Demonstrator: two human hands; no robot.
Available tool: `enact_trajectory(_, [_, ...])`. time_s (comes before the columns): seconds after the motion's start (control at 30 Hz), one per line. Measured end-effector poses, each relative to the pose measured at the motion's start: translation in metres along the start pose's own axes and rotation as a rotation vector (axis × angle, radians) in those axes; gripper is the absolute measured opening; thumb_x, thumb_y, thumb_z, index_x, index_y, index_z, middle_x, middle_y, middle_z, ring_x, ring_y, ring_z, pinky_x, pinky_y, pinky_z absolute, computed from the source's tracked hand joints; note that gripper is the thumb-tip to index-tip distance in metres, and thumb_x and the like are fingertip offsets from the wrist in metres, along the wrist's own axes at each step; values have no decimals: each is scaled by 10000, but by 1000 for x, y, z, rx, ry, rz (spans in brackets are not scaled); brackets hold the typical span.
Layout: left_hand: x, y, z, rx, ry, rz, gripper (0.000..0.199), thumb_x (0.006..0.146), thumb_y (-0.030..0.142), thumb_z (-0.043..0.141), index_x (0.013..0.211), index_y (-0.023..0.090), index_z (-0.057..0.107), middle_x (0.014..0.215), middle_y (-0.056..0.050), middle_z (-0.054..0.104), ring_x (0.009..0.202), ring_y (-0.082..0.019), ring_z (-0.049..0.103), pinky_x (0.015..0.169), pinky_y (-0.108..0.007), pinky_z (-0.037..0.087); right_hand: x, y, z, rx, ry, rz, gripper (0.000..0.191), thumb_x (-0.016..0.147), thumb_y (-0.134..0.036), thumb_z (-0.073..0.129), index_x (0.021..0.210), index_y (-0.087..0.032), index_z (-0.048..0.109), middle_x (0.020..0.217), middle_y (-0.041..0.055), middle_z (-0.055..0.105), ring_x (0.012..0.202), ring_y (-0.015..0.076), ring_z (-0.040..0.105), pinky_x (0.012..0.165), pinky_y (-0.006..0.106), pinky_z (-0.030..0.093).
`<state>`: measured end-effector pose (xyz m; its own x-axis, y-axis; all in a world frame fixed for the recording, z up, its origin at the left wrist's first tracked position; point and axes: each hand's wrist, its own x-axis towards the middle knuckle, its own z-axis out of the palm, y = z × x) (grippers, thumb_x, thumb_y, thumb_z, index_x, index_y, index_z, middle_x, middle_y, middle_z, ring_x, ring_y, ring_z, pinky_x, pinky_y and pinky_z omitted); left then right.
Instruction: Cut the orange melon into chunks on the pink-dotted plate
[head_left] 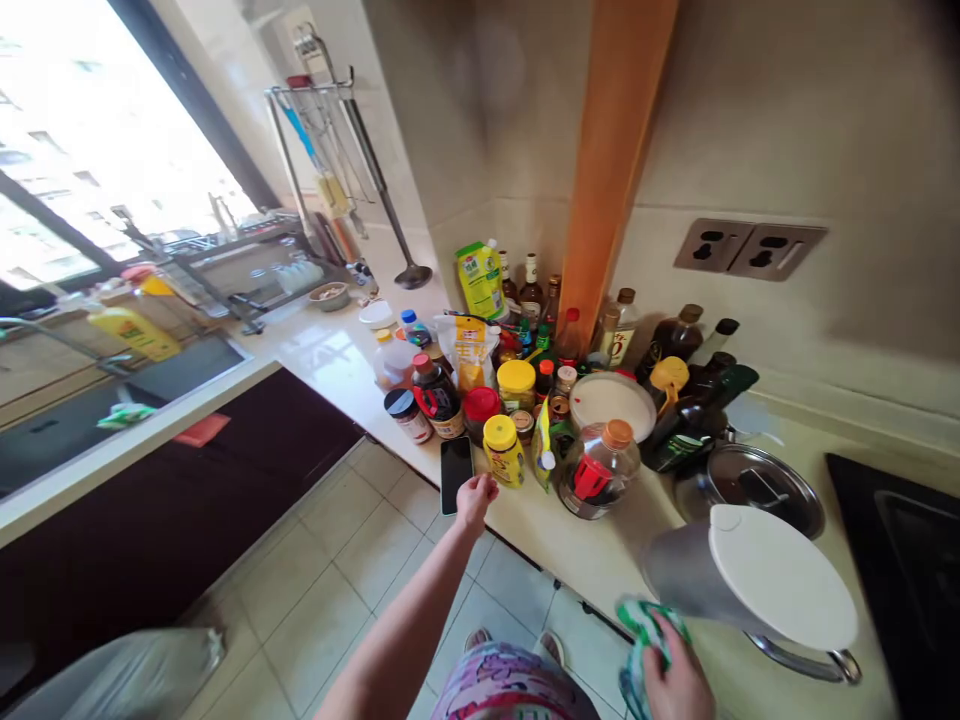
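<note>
My left hand (477, 500) is closed at the counter's front edge, between a black phone (456, 472) and a small yellow-lidded jar (503, 455). Whatever its curled fingers hold, if anything, is hidden. Lower right, my right hand (673, 675) grips a green-and-white cloth (643, 640) beside the counter edge. Near that cloth stands a large grey pitcher with a white lid (784, 575). A big clear bottle with an orange cap (600, 470) stands to the right of the yellow jar, with a yellow-green pouch (543, 445) between them.
Bottles, jars and bags crowd the counter (600, 545) against the wall. A lidded steel pot (765, 490) and a black cooktop (900, 560) are at the right. Left are a sink (187, 385) and a hanging ladle (412, 275). A plastic bag (150, 675) sits on the lower left.
</note>
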<state>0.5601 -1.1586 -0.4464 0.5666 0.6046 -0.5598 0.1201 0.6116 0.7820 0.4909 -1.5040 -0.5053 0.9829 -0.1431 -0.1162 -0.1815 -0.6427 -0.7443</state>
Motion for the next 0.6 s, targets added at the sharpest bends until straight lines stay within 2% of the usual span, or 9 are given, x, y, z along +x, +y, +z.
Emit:
enact_trajectory(0.07, [10,-2,12,6,3,-8,220,662,209,738,588,105,559,499,14,541,454,-59,481,513,-181,427,6,-27,35,-48,-48,-177,433,686,-370,418,993,-167,644,1014,162,671,903,317,628,796,451,492])
enact_trajectory(0.17, [10,-14,30,-6,-18,-42,247,653,210,749,552,100,553,494,-3,551,451,-66,483,518,-198,420,10,-63,78,-55,-126,-337,424,738,-319,389,1017,-131,646,1010,172,665,949,308,607,845,451,468])
enact_trajectory(0.27, [-2,-18,37,-37,-74,-110,247,650,200,760,557,86,561,510,-31,570,443,-76,497,507,-207,425,12,-93,105,45,-237,-390,417,738,-330,413,1007,-132,661,1005,164,666,990,308,589,892,459,442])
enact_trajectory(0.33, [-12,-9,28,-73,-127,-161,210,661,186,755,606,66,593,538,-54,589,452,-88,522,504,-209,441,14,-113,112,166,-349,-324,401,702,-362,469,967,-144,677,998,149,675,999,308,591,913,454,434])
enact_trajectory(0.4, [-22,11,3,-119,-172,-192,169,682,171,740,700,41,634,599,-81,617,493,-101,564,528,-206,470,15,-137,116,319,-466,-159,388,655,-394,545,933,-162,683,992,122,687,990,295,604,898,422,454])
enact_trajectory(0.47, [-28,37,-37,-188,-184,-200,157,718,154,707,805,34,655,676,-98,641,555,-105,605,569,-191,498,11,-166,120,501,-612,44,413,640,-427,604,958,-173,671,981,90,696,947,271,628,832,377,493])
enact_trajectory(0.53, [-30,64,-93,-314,-144,-216,151,761,120,653,886,34,655,721,-102,657,586,-101,627,582,-166,515,-1,-198,135,670,-771,198,460,635,-455,647,1004,-181,654,959,67,703,885,250,647,757,343,517])
enact_trajectory(0.6, [-28,85,-159,-454,10,-255,145,791,81,597,920,29,639,681,-98,659,554,-111,634,531,-156,520,-19,-232,164,784,-884,257,496,606,-459,697,1018,-187,650,937,57,708,828,233,654,711,321,523])
